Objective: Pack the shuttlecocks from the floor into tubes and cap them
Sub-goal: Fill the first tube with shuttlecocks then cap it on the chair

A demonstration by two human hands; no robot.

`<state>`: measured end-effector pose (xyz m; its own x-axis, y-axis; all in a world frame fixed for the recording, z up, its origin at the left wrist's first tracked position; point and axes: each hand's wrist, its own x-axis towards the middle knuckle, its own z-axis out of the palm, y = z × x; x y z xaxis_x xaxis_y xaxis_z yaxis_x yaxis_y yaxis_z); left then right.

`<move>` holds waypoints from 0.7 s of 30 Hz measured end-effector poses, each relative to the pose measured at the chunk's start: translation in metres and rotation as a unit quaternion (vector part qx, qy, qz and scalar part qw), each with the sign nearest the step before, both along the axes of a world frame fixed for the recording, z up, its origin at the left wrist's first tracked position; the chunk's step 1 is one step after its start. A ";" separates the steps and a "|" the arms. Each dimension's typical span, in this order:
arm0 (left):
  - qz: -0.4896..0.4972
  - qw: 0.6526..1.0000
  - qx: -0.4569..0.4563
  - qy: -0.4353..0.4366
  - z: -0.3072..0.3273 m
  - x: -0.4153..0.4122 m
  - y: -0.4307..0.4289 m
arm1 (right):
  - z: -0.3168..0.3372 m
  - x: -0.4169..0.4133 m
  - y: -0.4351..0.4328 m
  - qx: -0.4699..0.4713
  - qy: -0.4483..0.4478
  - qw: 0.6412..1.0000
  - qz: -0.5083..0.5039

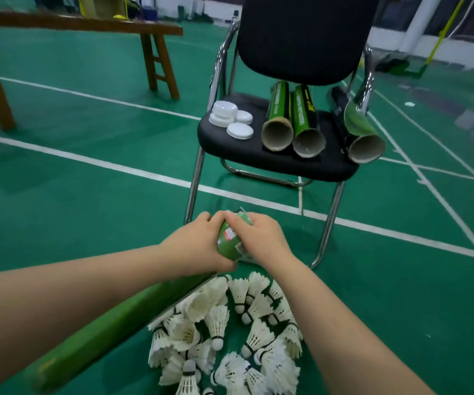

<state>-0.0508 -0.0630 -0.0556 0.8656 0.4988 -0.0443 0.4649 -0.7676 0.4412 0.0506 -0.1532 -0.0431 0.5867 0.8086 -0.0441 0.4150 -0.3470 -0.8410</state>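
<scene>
The left hand (198,243) and right hand (258,238) both curl round the far end of the long green cardboard tube (110,326), its axis slanting back toward the person's left, while the white feather shuttlecocks (230,337) lie heaped on the green floor (87,195) just below, nearer the right hand.

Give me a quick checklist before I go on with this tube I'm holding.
1. Grip on tube: ok. The left hand and right hand both hold the green tube at its far end.
2. Tube end capped: cannot tell, the fingers cover it.
3. Shuttlecocks within reach: ok. The pile of shuttlecocks lies on the floor below the hands.
4. Caps available: ok. White caps sit on the chair seat.
5. Spare tubes: ok. Three open tubes lie on the seat.
</scene>
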 end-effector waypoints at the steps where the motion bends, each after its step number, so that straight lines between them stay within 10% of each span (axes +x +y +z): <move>1: 0.008 1.000 -0.006 -0.018 0.008 0.005 0.003 | 0.010 0.003 0.005 0.020 -0.035 0.999 -0.016; 12: 0.097 0.968 -0.060 -0.225 0.054 0.058 0.061 | 0.086 0.049 0.085 0.056 -0.259 0.964 -0.016; 21: 0.152 0.945 -0.094 -0.276 0.044 0.077 0.129 | 0.100 0.104 0.176 0.139 -0.162 0.970 -0.115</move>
<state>0.0257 0.0664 -0.0112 0.6012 0.7559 0.2590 0.3108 -0.5198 0.7958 0.1551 0.0223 0.0565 0.6991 0.6093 0.3741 0.6123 -0.2400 -0.7533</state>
